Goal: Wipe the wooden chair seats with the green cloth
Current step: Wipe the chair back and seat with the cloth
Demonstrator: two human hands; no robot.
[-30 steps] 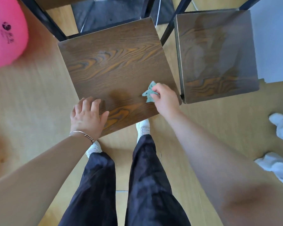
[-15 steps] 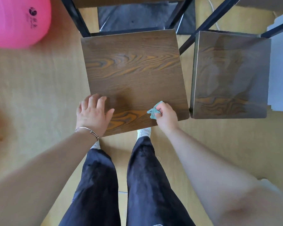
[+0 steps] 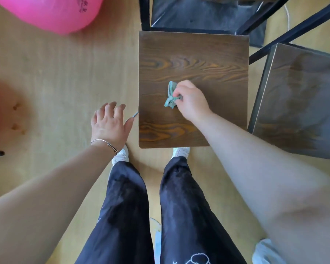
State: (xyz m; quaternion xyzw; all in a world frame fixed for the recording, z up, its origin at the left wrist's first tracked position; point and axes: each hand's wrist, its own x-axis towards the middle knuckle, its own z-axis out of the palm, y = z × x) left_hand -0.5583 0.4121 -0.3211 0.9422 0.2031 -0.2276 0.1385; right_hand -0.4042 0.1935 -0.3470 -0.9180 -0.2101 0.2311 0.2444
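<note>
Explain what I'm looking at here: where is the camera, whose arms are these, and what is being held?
There is no machine: a person wears a camera on the head, looking down at their own arms and legs. The right hand grips a bunched green cloth on the nearer wooden chair seat. The left hand hovers beside that seat, fingers spread, holding nothing. A second chair seat stands to the right, and a pink ball lies on the floor.
</note>
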